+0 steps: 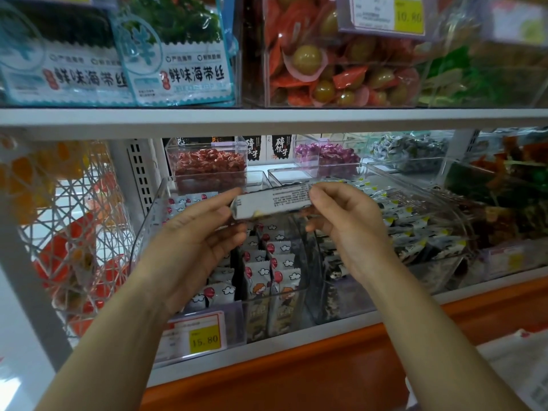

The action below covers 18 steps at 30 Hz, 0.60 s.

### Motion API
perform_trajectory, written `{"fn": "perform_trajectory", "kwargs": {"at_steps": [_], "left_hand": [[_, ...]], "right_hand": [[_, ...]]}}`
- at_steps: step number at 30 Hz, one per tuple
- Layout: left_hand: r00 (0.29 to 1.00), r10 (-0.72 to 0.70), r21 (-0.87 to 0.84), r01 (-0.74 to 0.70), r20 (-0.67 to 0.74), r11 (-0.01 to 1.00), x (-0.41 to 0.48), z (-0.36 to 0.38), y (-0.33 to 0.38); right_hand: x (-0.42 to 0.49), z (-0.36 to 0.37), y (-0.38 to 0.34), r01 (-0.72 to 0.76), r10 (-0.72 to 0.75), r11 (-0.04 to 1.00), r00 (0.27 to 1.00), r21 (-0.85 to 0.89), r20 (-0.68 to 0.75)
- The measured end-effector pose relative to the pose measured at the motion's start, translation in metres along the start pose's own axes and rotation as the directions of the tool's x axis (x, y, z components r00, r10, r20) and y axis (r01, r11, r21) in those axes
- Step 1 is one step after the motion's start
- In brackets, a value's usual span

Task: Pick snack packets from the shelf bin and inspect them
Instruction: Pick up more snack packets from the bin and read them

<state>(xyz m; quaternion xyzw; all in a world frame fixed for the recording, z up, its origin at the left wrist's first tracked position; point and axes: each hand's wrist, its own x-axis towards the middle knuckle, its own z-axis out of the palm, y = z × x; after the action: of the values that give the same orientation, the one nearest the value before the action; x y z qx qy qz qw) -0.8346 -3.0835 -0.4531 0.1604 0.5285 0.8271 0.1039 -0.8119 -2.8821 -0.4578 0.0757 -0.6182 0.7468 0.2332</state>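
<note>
Nearest the camera, a yellow price tag (204, 339) fronts the clear bin (148, 223), where white packets (281, 280) stand in rows. Above the bin, both hands hold one packet (272, 201) level between them, its printed back turned toward the camera. The left hand (201, 232) pinches the left end between thumb and fingers. The right hand (347, 223) pinches the right end, its lower fingers curled beneath. The pick looks done, so inspection is the step in hand. Next, I judge, comes turning the packet over to check its other face and seams. That calls for a light grip at the very ends, leaving the print uncovered, and then setting it back or aside. Farther back sit a tub of red sweets (210, 164) and one of purple sweets (326, 154).
</note>
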Motion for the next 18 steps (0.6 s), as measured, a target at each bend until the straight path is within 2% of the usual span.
{"fn": "perform_trajectory", "kwargs": {"at_steps": [4, 10, 14, 18], "left_hand": [[0.996, 0.084, 0.082, -0.082, -0.021, 0.993, -0.002, 0.005, 0.0], [0.977, 0.212, 0.336, -0.192, -0.021, 0.922, -0.006, 0.01, -0.002], [0.97, 0.243, 0.458, -0.201, -0.032, 0.866, -0.007, 0.01, -0.002], [0.961, 0.239, 0.44, -0.155, -0.14, 0.884, -0.005, 0.011, -0.004]], "right_hand": [[0.001, -0.001, 0.002, -0.021, 0.021, 1.0, 0.999, 0.008, -0.029], [0.0, 0.0, 0.001, -0.058, 0.058, 0.997, 0.998, 0.046, -0.003], [0.0, 0.0, 0.001, -0.043, 0.044, 0.998, 0.999, 0.036, -0.015], [-0.001, 0.001, 0.003, -0.027, 0.027, 0.999, 1.0, 0.035, 0.001]]}}
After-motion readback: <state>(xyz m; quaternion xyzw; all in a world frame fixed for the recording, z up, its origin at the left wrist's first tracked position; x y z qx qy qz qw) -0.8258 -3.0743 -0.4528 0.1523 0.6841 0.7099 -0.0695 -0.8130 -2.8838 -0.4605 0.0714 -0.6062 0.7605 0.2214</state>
